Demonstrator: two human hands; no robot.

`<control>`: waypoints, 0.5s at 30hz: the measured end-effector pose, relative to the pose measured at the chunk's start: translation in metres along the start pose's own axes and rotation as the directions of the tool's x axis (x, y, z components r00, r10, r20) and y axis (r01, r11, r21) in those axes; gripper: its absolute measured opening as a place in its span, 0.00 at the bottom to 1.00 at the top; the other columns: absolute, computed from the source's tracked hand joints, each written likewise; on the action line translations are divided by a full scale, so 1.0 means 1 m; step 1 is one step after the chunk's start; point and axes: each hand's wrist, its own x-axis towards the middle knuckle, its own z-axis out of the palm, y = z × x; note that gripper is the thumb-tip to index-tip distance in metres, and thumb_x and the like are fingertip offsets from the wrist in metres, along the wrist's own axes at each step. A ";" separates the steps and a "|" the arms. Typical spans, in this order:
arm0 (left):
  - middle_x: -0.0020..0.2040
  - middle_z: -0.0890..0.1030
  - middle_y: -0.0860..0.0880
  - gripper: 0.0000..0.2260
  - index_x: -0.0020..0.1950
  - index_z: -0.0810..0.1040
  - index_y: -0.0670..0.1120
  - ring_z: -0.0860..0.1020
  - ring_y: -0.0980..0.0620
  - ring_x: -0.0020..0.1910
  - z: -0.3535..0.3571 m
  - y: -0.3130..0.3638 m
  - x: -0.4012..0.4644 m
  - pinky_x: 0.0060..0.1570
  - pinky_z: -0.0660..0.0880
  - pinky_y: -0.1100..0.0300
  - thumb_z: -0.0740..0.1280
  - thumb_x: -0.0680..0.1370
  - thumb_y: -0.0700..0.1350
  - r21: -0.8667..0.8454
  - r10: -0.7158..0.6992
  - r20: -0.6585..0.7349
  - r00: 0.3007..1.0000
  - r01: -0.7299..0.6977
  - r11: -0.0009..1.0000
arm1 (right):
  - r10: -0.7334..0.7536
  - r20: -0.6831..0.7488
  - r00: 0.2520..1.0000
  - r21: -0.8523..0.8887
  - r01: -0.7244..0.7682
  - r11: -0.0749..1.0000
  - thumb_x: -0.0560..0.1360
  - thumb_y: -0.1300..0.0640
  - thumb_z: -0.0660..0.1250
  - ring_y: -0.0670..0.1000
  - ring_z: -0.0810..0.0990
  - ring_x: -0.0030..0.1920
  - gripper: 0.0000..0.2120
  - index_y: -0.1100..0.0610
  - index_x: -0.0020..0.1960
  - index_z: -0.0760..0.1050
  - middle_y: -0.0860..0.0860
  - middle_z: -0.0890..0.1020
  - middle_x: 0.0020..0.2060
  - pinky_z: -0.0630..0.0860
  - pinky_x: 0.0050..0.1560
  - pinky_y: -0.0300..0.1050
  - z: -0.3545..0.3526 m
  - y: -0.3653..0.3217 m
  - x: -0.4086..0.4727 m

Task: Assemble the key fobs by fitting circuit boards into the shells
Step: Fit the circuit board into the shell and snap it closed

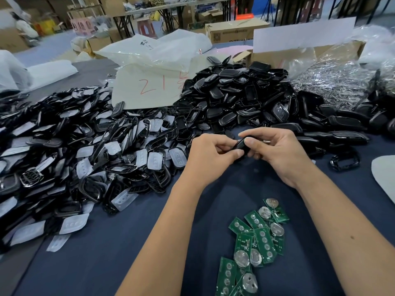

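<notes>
A black key fob shell (pixel 241 144) sits between both hands above the dark blue table. My left hand (pixel 210 153) grips its left side with curled fingers and thumb. My right hand (pixel 275 149) pinches its right side, thumb on top. Most of the shell is hidden by my fingers. Several green circuit boards (pixel 254 242) with round silver battery clips lie loose on the cloth near me, below my right forearm.
A large heap of black frames with white rubber button pads (pixel 74 163) fills the left. A heap of black shell halves (pixel 241 97) rises behind my hands. Plastic bags (pixel 162 50) and cardboard boxes (pixel 233 32) stand at the back. A lone black frame (pixel 344 162) lies at right.
</notes>
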 end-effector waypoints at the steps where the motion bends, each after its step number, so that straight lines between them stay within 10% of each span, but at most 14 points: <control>1: 0.37 0.85 0.57 0.06 0.48 0.89 0.50 0.84 0.54 0.39 -0.001 0.001 -0.001 0.50 0.83 0.45 0.78 0.74 0.40 -0.004 0.008 0.010 1.000 -0.008 1.000 | 0.000 -0.002 1.000 0.011 0.000 1.000 0.78 0.62 0.73 0.48 0.80 0.36 0.08 0.51 0.52 0.88 0.54 0.85 0.37 0.77 0.39 0.36 0.000 0.000 0.000; 6: 0.40 0.86 0.48 0.16 0.42 0.87 0.62 0.86 0.48 0.40 -0.005 0.002 0.000 0.48 0.84 0.45 0.77 0.75 0.38 -0.047 0.008 0.046 0.999 -0.006 0.999 | -0.033 0.009 0.999 -0.006 0.033 0.999 0.77 0.63 0.74 0.49 0.80 0.35 0.09 0.50 0.49 0.88 0.62 0.85 0.39 0.76 0.38 0.37 -0.001 0.001 -0.001; 10: 0.38 0.85 0.46 0.09 0.44 0.88 0.53 0.82 0.55 0.34 -0.007 -0.001 0.001 0.38 0.82 0.59 0.78 0.74 0.37 -0.045 0.007 0.067 0.998 -0.004 0.999 | -0.034 0.034 0.999 0.015 0.033 0.999 0.75 0.60 0.75 0.51 0.80 0.35 0.05 0.53 0.49 0.88 0.66 0.85 0.42 0.77 0.39 0.39 -0.001 0.000 -0.002; 15: 0.40 0.86 0.48 0.09 0.45 0.89 0.51 0.85 0.43 0.42 -0.006 -0.003 0.003 0.49 0.83 0.43 0.80 0.71 0.37 -0.001 0.000 0.019 1.000 0.000 1.000 | -0.049 0.062 0.997 0.028 0.047 0.999 0.75 0.61 0.75 0.53 0.82 0.41 0.08 0.53 0.52 0.87 0.67 0.85 0.46 0.79 0.46 0.41 -0.004 0.003 -0.003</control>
